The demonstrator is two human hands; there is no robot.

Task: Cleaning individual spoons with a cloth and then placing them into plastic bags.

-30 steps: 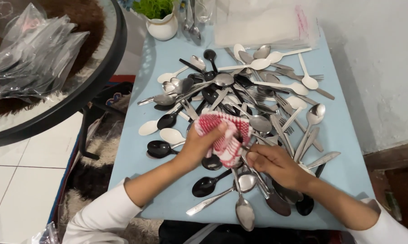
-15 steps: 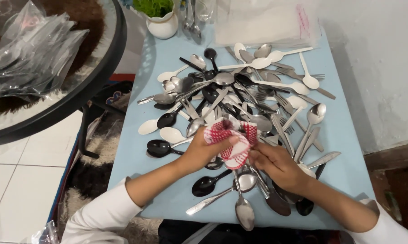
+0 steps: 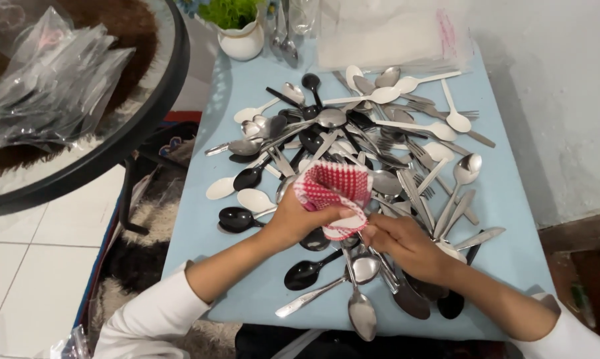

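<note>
Head view: left hand (image 3: 293, 223) bunching red-checked cloth (image 3: 333, 193) around spoon handle (image 3: 350, 249), right hand (image 3: 403, 242) pinching same spoon. Heaped cutlery pile (image 3: 379, 146) on blue counter (image 3: 519, 252) seemingly mostly unwiped; clear bags (image 3: 379, 30) beyond.

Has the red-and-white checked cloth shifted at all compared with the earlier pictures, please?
Yes, slightly: the checked cloth in the left hand has edged toward the white plant pot.

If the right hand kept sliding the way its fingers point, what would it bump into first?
The right hand points up and left, toward the red-and-white cloth that the left hand holds. Its fingertips look to be at the cloth's lower edge already, so the cloth comes first, then probably the left hand's fingers.
</note>
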